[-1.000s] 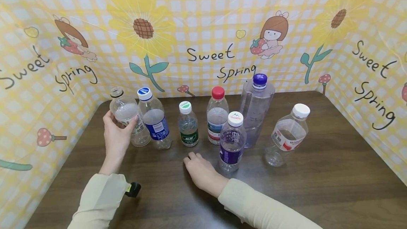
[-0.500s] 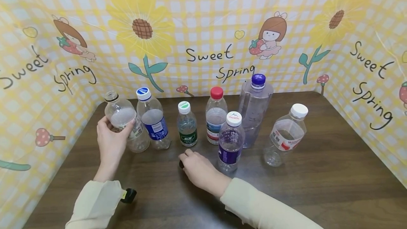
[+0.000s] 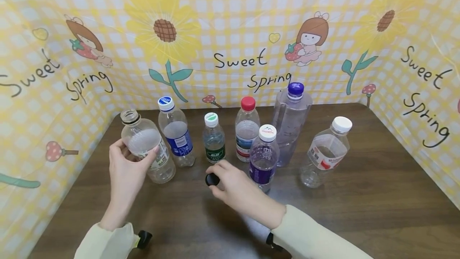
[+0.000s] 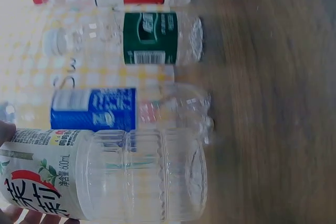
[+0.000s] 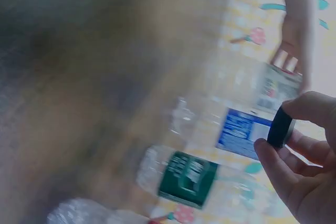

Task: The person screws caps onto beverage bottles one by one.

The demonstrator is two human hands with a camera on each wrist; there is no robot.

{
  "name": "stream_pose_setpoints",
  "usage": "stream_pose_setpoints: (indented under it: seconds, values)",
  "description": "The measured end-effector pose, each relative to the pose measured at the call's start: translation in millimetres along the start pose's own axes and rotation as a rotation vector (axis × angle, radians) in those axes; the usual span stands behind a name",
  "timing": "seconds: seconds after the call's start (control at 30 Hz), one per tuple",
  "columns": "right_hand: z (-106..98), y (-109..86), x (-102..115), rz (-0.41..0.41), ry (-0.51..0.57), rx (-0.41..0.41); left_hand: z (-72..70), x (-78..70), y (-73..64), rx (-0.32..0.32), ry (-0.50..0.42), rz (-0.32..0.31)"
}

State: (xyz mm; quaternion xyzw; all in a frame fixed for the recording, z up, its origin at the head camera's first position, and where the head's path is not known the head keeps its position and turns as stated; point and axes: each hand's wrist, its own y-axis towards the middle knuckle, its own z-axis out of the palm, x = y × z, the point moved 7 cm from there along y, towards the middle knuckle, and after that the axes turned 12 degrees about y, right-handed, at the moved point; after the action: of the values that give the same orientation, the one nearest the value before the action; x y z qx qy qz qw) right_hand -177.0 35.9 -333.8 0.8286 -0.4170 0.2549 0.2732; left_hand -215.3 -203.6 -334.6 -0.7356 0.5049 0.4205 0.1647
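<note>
My left hand (image 3: 127, 171) grips a clear, capless plastic bottle (image 3: 161, 165) with a white label, thumb on one side and fingers on the other. Its open neck (image 3: 130, 117) points up and leans slightly left. In the left wrist view the label (image 4: 42, 171) carries green leaves and dark characters. My right hand (image 3: 237, 189) pinches a small black bottle cap (image 3: 212, 179) between thumb and fingers, over the table in front of the green-labelled bottle (image 3: 215, 141). The right wrist view has the cap (image 5: 281, 127) seen edge-on between the fingertips.
A blue-labelled bottle (image 3: 179, 141) stands just right of the held one. Farther right are a red-capped bottle (image 3: 247, 131), a purple-labelled bottle (image 3: 264, 159), a tall purple-capped bottle (image 3: 291, 127) and a white-capped bottle (image 3: 327, 151). A patterned cloth (image 3: 230, 11) walls the wooden table (image 3: 377, 195).
The left hand has brought the capless bottle nearer, away from the back of the table. My right hand has lifted slightly and turned, bringing the black cap into sight.
</note>
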Motion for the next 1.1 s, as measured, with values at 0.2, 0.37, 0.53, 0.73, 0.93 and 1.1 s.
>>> stream_pose_setpoints:
  seconds: [0.2, 0.37, 0.53, 0.73, 0.93, 1.1]
  values:
    - [-37.9, -8.7, 17.7, -0.053, 0.071, -0.120, 5.0, -12.6, -19.9, 0.049, -0.024, 0.029]
    - [-64.6, -15.5, 35.4, -0.130, 0.055, -0.194, 16.1, -26.8, -36.2, 0.121, -0.040, 0.102]
    - [-83.8, -19.5, 47.5, -0.191, 0.035, -0.226, 32.2, -40.6, -52.1, 0.213, -0.036, 0.170]
    - [-100.2, -19.4, 53.7, -0.217, 0.013, -0.221, 53.2, -52.9, -68.8, 0.306, -0.031, 0.270]
    - [-109.2, -16.3, 58.9, -0.246, -0.019, -0.206, 73.0, -65.0, -86.4, 0.360, -0.112, 0.357]
    - [-113.4, -12.5, 61.3, -0.263, -0.043, -0.194, 84.5, -71.7, -93.5, 0.395, -0.127, 0.354]
